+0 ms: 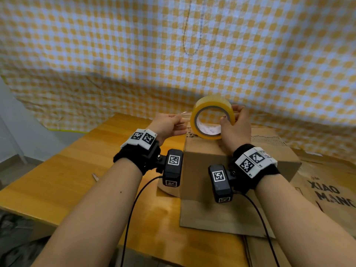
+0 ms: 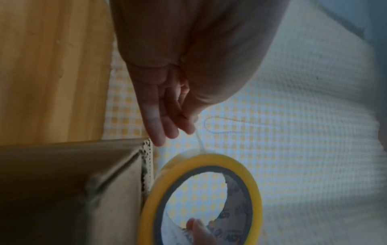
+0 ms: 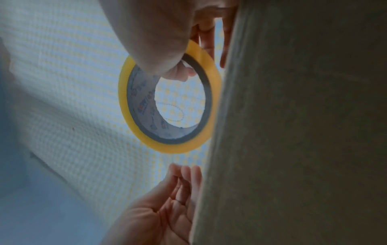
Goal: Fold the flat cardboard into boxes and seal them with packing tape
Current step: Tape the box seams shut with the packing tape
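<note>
Currently both hands raised over the cardboard box. Right hand grips the tape roll upright, thumb through the core, roll touching the box's far top edge. Left hand pinches the free tape end, pulled leftward. Box stands on the bench.

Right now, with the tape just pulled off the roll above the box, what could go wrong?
1. The left hand pinches a short free end of tape that already looks bunched and narrow; it may stick to itself or the fingers.
2. The right hand holds the roll by thumb inside and fingers outside, near the box edge; a hard pull could slip it.
3. The box seems unheld, so it may shift when tape is pressed down.
</note>
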